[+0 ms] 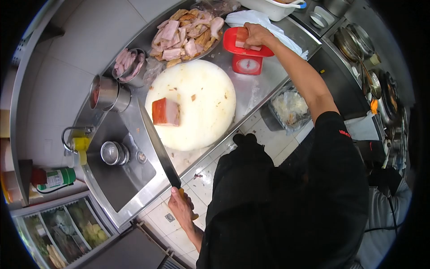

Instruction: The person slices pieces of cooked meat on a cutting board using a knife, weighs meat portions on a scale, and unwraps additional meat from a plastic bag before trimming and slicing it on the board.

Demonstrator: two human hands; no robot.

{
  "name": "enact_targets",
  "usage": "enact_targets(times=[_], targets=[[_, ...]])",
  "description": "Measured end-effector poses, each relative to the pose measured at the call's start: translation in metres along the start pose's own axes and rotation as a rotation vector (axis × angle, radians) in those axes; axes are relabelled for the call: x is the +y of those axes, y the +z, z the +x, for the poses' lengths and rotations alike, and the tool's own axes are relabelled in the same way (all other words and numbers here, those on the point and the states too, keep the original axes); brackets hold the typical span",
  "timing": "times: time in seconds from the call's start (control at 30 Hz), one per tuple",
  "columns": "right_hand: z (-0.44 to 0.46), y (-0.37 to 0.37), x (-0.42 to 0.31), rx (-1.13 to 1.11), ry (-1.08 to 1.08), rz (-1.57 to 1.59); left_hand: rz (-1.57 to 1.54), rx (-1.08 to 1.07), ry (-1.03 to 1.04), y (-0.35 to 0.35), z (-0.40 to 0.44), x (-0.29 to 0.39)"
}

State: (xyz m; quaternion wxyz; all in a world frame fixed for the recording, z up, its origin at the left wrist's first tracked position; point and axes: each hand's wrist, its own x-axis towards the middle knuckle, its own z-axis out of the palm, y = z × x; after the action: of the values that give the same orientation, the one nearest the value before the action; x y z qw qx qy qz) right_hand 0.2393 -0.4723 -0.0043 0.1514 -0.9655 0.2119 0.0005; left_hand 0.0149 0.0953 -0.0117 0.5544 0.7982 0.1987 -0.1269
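Note:
My left hand (181, 208), at the lower left, is closed round the yellow handle of a long knife (159, 143). Its blade points up and away, over the sink's edge and beside the board. My right hand (259, 36) grips a piece of pork belly (242, 37) on the red pan (230, 42) of a small kitchen scale (247, 65). I cannot make out the dial reading. Nearer the knife, a thick block of pork belly (166, 112) with reddish-brown skin sits on the round white cutting board (201, 103), among small scraps.
Meat pieces (186, 33) are heaped on a tray behind the board. Metal containers (105, 94) stand left of it, beside a sink (103, 168) with stacked bowls. A plastic bag (264, 22) lies behind the scale. A lined bin (289, 107) stands below the counter edge.

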Motion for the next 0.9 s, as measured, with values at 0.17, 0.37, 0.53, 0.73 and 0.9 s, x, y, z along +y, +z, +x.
enact_targets(times=[0.17,0.37,0.53,0.73,0.9], targets=[[0.009,0.007,0.005,0.009,-0.045,-0.071,-0.039,0.029,-0.015,-0.005,-0.013,-0.019],[-0.009,0.004,-0.002,0.237,-0.051,-0.123,-0.11,0.042,-0.025,-0.007,-0.024,-0.046],[-0.027,-0.01,0.003,0.319,-0.13,-0.063,-0.137,-0.005,0.008,-0.005,-0.019,-0.066],[-0.03,-0.025,0.0,0.249,-0.155,-0.098,-0.111,-0.064,0.031,0.006,-0.012,-0.054],[-0.007,-0.014,0.0,0.086,-0.163,-0.061,-0.153,-0.093,0.036,0.038,-0.001,-0.019]])
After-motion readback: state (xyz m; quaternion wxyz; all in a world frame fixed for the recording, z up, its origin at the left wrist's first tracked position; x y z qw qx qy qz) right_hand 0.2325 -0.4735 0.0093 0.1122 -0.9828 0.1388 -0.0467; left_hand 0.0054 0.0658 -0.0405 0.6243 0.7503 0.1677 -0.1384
